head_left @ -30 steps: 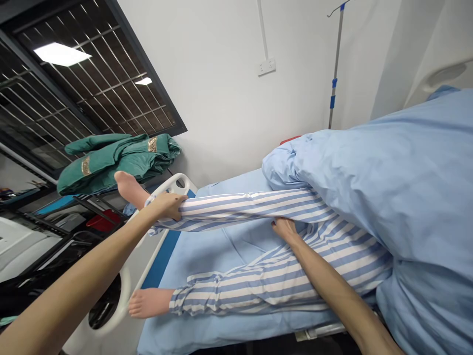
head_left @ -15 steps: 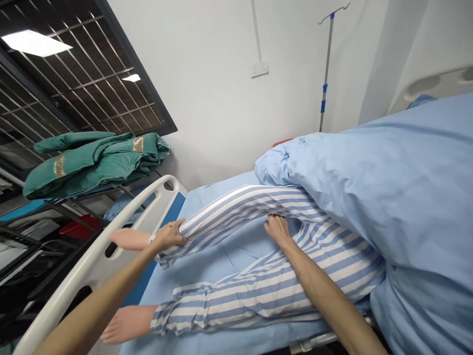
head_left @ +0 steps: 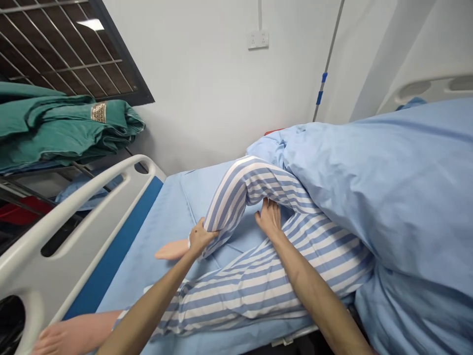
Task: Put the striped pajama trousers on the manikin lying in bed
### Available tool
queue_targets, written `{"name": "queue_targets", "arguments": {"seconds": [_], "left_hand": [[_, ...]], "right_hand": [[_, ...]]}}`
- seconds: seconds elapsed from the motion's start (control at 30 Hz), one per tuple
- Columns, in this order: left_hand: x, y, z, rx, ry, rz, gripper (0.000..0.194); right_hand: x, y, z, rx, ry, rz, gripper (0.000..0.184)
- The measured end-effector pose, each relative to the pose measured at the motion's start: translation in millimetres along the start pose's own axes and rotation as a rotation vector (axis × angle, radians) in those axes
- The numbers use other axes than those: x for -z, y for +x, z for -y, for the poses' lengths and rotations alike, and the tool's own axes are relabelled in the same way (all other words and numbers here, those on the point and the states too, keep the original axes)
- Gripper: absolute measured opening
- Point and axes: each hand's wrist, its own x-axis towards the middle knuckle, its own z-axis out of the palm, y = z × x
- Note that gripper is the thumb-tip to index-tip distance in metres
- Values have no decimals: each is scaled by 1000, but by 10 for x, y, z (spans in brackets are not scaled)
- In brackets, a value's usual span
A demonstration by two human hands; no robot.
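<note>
Bent leg in blue-and-white striped cloth (head_left: 229,202)

Left hand (head_left: 201,236): my fingers wrap round its lower end, just above the bare foot (head_left: 172,250). Right hand (head_left: 269,217): my fingers reach in beneath the thigh; can't tell whether they grip. Leg is over the pale-blue fabric sheet (head_left: 148,236), beside a bulky light-blue quilt (head_left: 388,197).
</note>
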Motion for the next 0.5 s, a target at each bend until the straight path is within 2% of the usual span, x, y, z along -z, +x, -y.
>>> {"name": "queue_targets", "arguments": {"seconds": [0.1, 0.23, 0.4, 0.5], "left_hand": [[145, 40, 123, -23, -20, -2, 46], [594, 122, 449, -109, 171, -36, 46], [1295, 208, 903, -297, 497, -59, 40], [1539, 200, 1099, -371, 656, -119, 38]], "right_hand": [[-15, 2, -15, 0, 1, 10, 59], [4, -23, 12, -7, -13, 57, 56], [-1, -106, 70, 41, -23, 267, 42], [-64, -164, 44, 77, 26, 411, 48]]}}
